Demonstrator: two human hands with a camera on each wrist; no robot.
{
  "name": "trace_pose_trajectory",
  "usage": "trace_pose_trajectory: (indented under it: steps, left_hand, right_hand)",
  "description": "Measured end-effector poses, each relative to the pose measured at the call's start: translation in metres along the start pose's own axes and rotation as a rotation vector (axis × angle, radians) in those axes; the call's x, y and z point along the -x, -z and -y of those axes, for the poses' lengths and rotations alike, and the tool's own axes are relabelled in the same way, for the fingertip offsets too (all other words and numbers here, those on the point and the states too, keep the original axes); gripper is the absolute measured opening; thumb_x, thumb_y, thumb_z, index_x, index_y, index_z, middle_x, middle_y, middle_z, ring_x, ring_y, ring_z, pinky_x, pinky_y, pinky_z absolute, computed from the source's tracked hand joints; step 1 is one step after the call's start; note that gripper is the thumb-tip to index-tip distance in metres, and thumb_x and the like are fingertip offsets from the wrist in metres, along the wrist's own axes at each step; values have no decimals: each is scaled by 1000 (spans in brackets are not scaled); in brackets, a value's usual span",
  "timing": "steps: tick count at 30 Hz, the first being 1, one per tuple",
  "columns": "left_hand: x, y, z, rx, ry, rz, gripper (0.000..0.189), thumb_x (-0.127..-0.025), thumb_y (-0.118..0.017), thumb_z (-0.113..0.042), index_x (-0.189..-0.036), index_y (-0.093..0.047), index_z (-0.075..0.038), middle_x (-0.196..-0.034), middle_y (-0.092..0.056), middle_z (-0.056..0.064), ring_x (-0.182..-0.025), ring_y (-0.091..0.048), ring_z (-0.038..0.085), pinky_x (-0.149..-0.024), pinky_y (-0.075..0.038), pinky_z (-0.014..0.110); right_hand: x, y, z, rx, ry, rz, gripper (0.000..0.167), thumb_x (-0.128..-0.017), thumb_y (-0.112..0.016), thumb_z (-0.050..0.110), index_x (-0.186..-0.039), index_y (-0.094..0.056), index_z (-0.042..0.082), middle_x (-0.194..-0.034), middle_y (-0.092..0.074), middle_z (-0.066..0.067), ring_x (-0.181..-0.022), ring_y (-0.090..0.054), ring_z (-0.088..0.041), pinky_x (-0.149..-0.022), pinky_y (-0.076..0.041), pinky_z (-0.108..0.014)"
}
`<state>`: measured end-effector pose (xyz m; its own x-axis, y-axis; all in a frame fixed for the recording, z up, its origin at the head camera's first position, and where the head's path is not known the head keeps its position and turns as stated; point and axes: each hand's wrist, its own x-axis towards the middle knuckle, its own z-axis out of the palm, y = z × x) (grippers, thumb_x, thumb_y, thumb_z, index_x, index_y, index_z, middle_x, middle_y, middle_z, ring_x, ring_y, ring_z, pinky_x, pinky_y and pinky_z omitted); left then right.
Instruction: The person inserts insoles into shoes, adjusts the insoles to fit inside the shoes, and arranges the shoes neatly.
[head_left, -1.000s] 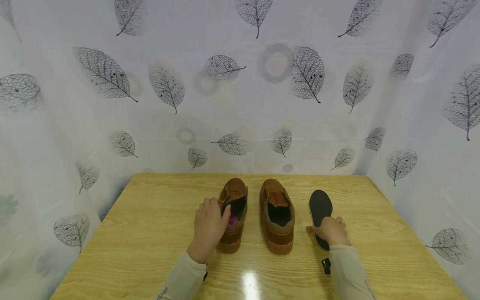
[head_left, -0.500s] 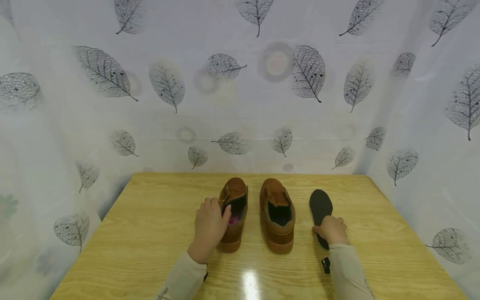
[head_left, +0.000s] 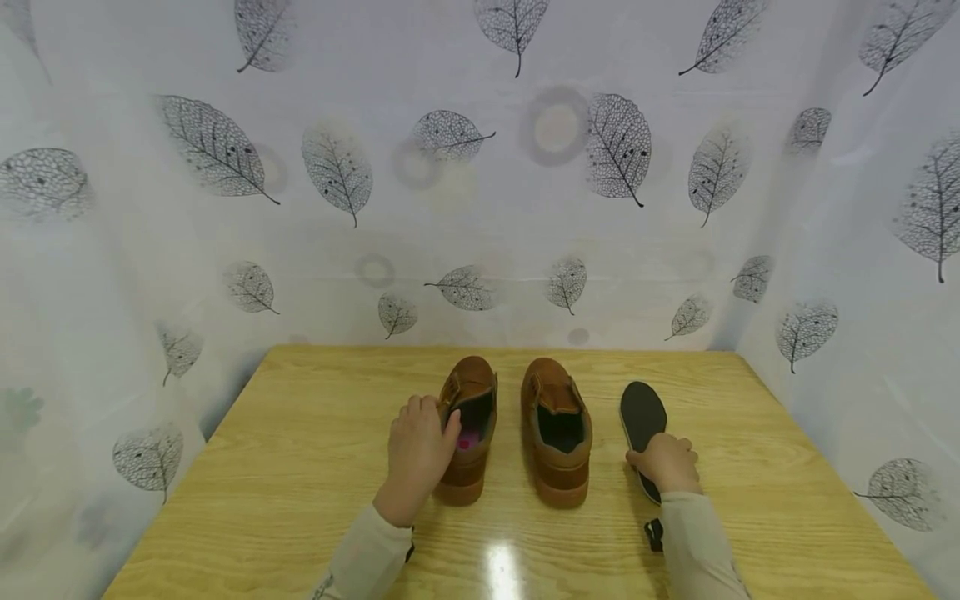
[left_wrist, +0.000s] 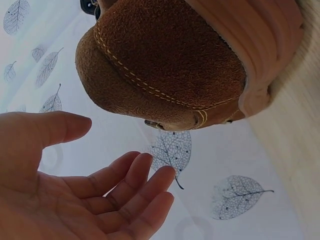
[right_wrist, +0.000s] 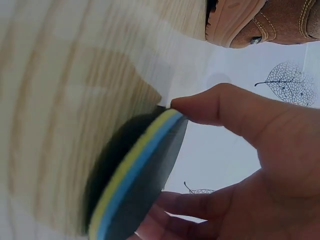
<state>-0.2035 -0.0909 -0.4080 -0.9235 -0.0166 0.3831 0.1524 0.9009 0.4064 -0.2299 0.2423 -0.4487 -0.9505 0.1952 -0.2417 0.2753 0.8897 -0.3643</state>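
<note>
Two brown suede shoes stand side by side, heels towards me: the left shoe (head_left: pixel 459 487) and the right shoe (head_left: pixel 558 479). My left hand (head_left: pixel 422 450) is beside the left shoe, overlapping its edge in the head view. The left wrist view shows this hand's fingers (left_wrist: pixel 155 185) relaxed, apart from the shoe's heel (left_wrist: pixel 160 55) and holding nothing. To the right of the shoes, a black-topped insole (head_left: pixel 642 412) lies lengthwise. My right hand (head_left: pixel 670 462) grips the insole by its edges near the heel end. Yellow and blue layers show along the insole's edge (right_wrist: pixel 135 165).
A pink patch (head_left: pixel 468 439) shows inside the left shoe. The wooden table (head_left: pixel 315 467) meets a leaf-printed curtain (head_left: pixel 480 217) at the back and sides. A small black clip-like piece (head_left: pixel 654 535) appears by the right wrist.
My right thumb has moved in against the insole's edge from a more spread position. The left hand and both shoes have stayed where they were.
</note>
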Motion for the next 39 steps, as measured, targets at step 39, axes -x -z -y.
trace_pose_trajectory:
  steps: [39]
  left_hand:
    - [0, 2, 2, 32, -32, -7, 26, -91, -66, -24, -89, -67, 2, -83, -65, 12, -74, -62, 30, -63, -51, 42]
  right_hand:
    - [29, 43, 27, -115, 138, -121, 64, -95, -52, 33, -106, -46, -30, -107, -43, -46, -100, -43, -58, -84, -38, -62]
